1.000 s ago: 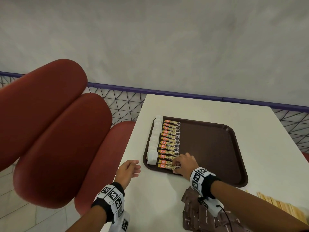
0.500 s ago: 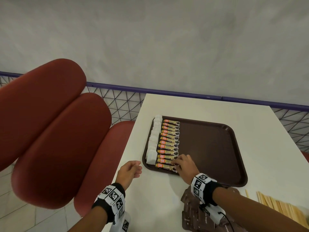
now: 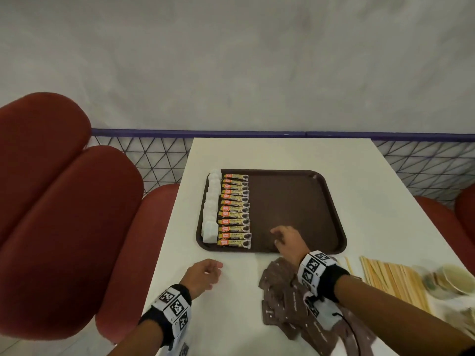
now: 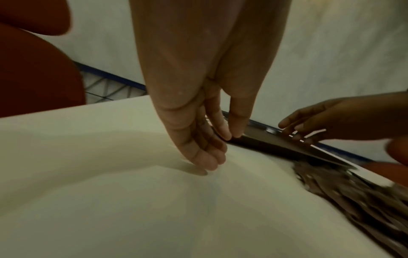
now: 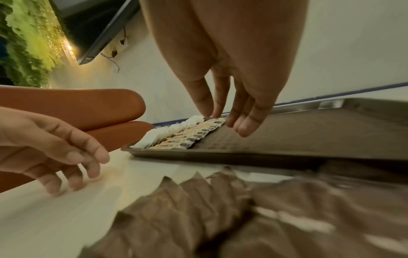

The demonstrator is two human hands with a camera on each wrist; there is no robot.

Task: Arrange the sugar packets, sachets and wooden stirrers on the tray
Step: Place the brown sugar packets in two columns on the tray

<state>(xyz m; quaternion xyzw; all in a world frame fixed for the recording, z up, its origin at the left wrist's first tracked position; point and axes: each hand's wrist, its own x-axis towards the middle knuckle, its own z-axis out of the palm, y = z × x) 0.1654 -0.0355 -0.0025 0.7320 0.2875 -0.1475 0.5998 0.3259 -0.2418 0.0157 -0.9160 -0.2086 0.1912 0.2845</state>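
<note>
I note the left hand (image 3: 203,274) low at my near left, fingers loosely curled and pointing down, holding nothing. The right hand (image 3: 289,240) is extended further forward, palm down, fingers relaxed and slightly spread, also holding nothing. Both wrists carry black bands with checkered marker blocks.

Brown sachets (image 3: 288,299) partly hidden under right forearm.

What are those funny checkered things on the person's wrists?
Each wrist wears a black band with white blocks printed with black square codes, like puzzle patterns. The left one matches. A thin black cable hangs under the right wrist. Both arms are bare, no sleeves.
</note>
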